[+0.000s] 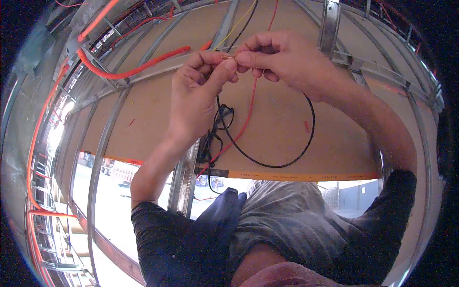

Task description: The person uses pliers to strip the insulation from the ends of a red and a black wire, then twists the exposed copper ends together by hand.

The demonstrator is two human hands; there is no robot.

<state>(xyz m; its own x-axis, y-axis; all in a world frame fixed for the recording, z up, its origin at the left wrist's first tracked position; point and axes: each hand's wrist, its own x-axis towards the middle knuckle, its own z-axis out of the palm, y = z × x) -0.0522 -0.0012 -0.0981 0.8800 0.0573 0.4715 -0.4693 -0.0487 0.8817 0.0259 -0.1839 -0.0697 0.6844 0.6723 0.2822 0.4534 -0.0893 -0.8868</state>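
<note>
Both hands meet at the upper middle of the view, fingertips nearly touching. My left hand [198,91] pinches the copper-coloured end of a thin wire [227,57] between thumb and index finger. Close beside it, my right hand [282,57] has its thumb and fingers pressed together at the same wire end; what exactly it grips is hidden. A yellow wire [234,28] and a black cable [245,26] run up from behind the fingers. Behind the hands passes a red wire [251,107]. Below the right hand, the black cable hangs in a wide loop [311,129].
A brown board [282,143] with metal studs [112,124] lies behind the hands. Orange conduit [129,72] curves at the upper left. Black tangled cord [222,117] hangs by a metal post [184,177]. Small red scraps [307,126] lie on the board.
</note>
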